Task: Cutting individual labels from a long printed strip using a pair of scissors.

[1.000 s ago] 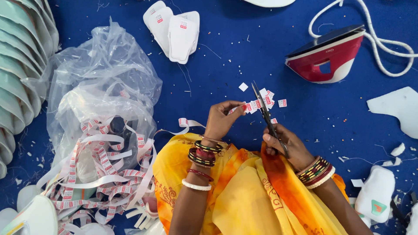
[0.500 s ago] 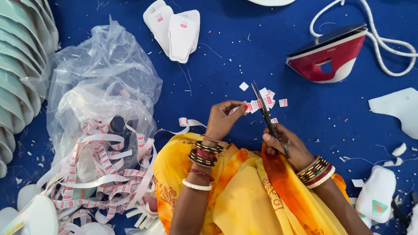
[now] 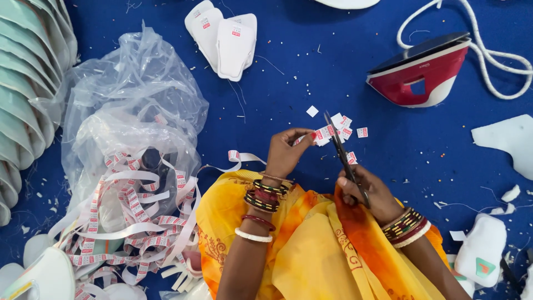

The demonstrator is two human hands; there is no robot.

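A blue cloth floor (image 3: pixel 333 72) lies under everything. Over it, the left hand (image 3: pixel 286 153) pinches the end of a white-and-red label strip (image 3: pixel 321 135), whose tip meets the blades of the scissors (image 3: pixel 344 158) gripped in the closed right hand (image 3: pixel 372 194). The hand hides the scissor handles. Cut labels (image 3: pixel 355 133) lie just beside. The strip trails left to a tangle (image 3: pixel 127 222) by a clear plastic bag (image 3: pixel 133 105). A red iron (image 3: pixel 425 72) rests well apart.

Up and right of our hands we see a red iron (image 3: pixel 425 75), its white cord (image 3: pixel 488 53); far left, a crumpled plastic bag (image 3: pixel 130 105).
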